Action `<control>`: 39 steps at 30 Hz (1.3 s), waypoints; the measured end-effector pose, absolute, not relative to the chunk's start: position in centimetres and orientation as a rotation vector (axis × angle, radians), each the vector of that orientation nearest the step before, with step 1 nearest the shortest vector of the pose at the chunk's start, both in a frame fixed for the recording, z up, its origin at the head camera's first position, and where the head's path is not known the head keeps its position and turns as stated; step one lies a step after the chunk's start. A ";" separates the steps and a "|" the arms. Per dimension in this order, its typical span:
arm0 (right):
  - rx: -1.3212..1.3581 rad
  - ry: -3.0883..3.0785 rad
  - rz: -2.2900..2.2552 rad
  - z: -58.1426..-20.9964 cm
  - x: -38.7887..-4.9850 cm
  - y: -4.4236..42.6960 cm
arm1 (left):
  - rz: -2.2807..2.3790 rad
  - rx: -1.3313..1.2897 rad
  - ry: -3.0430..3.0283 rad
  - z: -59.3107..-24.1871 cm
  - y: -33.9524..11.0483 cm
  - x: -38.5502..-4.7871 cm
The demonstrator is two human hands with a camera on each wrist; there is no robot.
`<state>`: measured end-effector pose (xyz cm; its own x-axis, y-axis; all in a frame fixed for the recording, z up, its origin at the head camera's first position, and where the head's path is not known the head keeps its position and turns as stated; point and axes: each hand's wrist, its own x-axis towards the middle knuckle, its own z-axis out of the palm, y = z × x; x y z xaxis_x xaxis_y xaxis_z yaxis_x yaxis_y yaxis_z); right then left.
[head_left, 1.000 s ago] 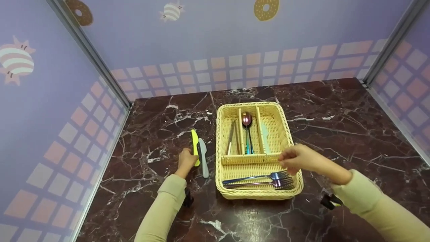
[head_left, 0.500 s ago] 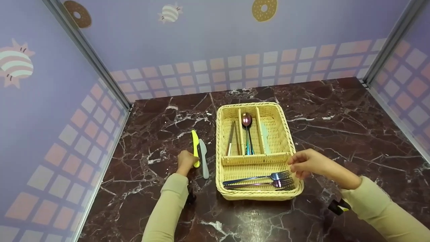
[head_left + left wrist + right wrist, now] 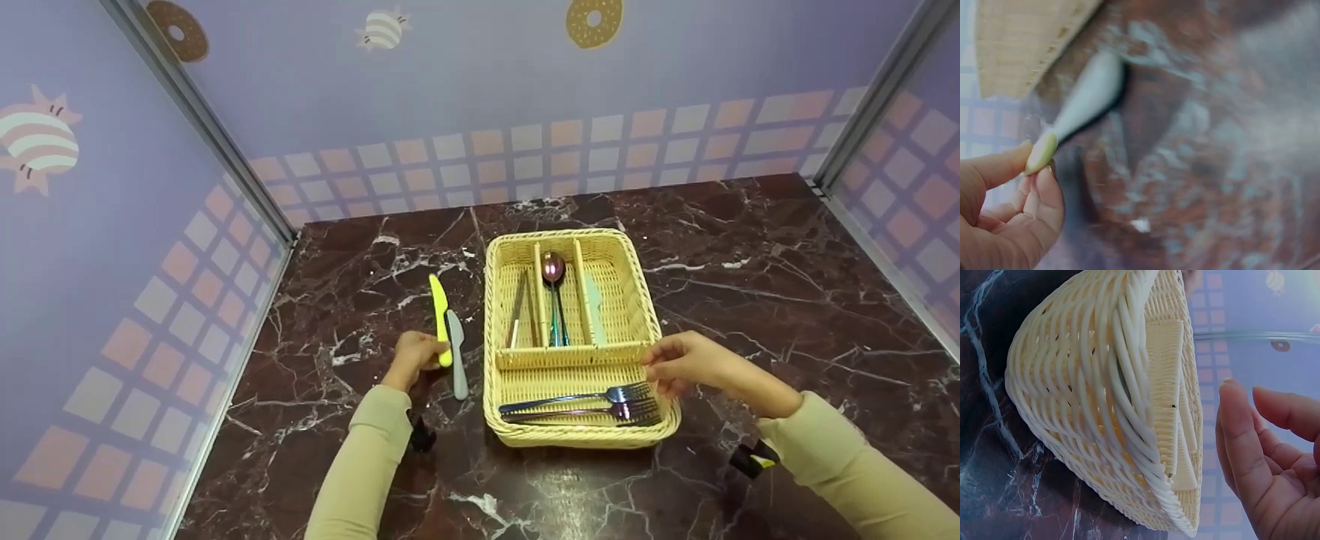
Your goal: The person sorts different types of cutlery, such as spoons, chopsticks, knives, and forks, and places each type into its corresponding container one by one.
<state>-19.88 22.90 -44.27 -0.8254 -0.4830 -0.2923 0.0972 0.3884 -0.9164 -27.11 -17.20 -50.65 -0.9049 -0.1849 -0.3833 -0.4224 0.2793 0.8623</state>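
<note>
My left hand (image 3: 414, 357) pinches a yellow knife (image 3: 439, 311) by its handle end, between thumb and fingers; in the left wrist view the handle tip (image 3: 1042, 153) shows between them. Just to its right a grey knife (image 3: 457, 356) lies on the marble table. My right hand (image 3: 688, 363) hovers at the right rim of a yellow woven basket (image 3: 491, 300), thumb and fingertips apart with nothing between them. In the basket are chopsticks (image 3: 519, 304), spoons (image 3: 553, 268) and a pale green knife (image 3: 593, 304) in back compartments, and forks (image 3: 622, 403) in the front one.
Purple panels (image 3: 480, 82) with printed sweets and checks enclose the dark marble table (image 3: 352, 277) at the back and both sides. Low dividers (image 3: 570, 351) split the basket into compartments. A black wrist device (image 3: 752, 458) sits at the right cuff.
My left hand has raised the yellow knife slightly from the table, and its blade has shifted forward. The right hand drew back to the right from over the basket, then held still.
</note>
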 end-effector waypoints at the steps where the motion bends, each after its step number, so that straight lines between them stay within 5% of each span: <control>1: -0.326 2.126 -1.461 -44.3 -20.0 22.8 | 1.724 -0.520 2.319 -50.0 -16.9 -27.0; 11: -0.207 2.052 -1.857 -43.7 -21.3 18.6 | 1.885 0.012 2.056 -42.6 -8.0 -23.8; 19: -0.200 1.547 -2.215 -43.2 -21.6 15.6 | 1.912 0.090 1.981 -42.0 -3.0 -20.2; 32: -0.110 1.644 -2.206 -43.0 -21.8 15.3 | 1.940 0.137 1.962 -43.3 -2.3 -19.3; 39: 0.047 1.942 -2.120 -42.8 -26.3 17.3 | 2.003 0.064 2.009 -43.5 -5.3 -19.9</control>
